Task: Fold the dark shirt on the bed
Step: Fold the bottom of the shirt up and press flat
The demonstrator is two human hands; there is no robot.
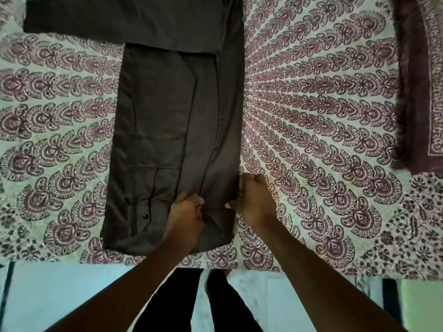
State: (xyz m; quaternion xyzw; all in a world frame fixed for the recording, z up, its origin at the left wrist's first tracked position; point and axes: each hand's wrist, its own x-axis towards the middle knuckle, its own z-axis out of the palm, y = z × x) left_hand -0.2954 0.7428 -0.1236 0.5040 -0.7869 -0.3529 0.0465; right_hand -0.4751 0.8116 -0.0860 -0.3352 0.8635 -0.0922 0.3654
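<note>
Arms outstretched, left hand (185, 213) and right hand (254, 202) close together, both tight on the dark shirt (167, 128) (fingers (197, 202) curled).

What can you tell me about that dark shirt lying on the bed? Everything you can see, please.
The dark grey-brown cloth shirt lies flat on the patterned bedsheet, its right side folded inward in long lengthwise creases. One sleeve stretches out to the left at the far end. A small black button shows near the hem. The left hand pinches a fold by the hem, and the right hand grips the right edge.
</note>
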